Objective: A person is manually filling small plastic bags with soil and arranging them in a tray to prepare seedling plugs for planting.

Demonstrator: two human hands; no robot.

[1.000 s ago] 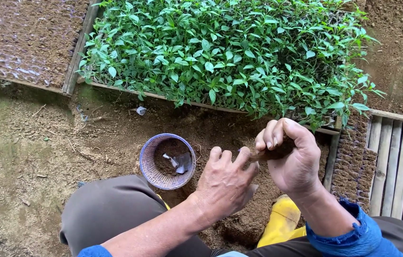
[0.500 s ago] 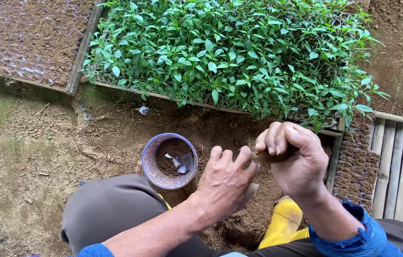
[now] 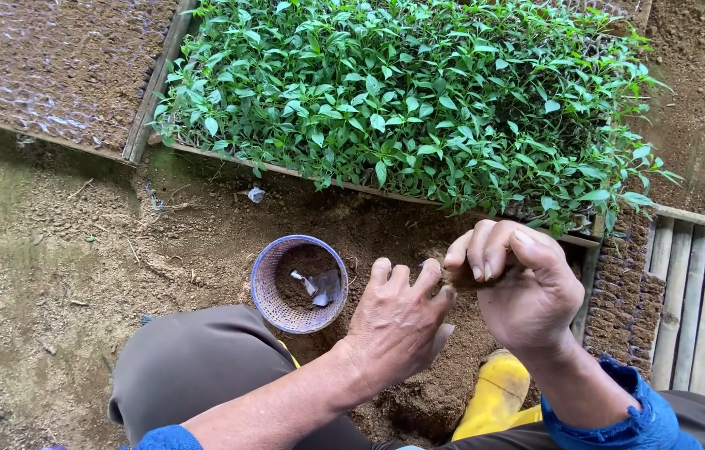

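Note:
My right hand (image 3: 527, 292) curls its fingers and thumb over a small brown soil-filled pouch (image 3: 459, 276), which is mostly hidden by the fingers. My left hand (image 3: 398, 325) meets it from the left, fingertips pinching the pouch's near end. Both hands hover above loose brown soil (image 3: 419, 392) between my knees. Just left of my left hand stands a small purple woven basket (image 3: 262, 287) with soil and bits of clear plastic in it.
A wooden tray packed with green seedlings (image 3: 419, 92) lies beyond the hands. A tray of bare soil-filled cells (image 3: 52, 67) sits at the far left. A slatted wooden rack (image 3: 702, 292) is on the right. A yellow boot (image 3: 494, 396) shows below my right hand.
Both hands stay together on the pouch, with my right fingers folding a little further over it. The view has shifted slightly.

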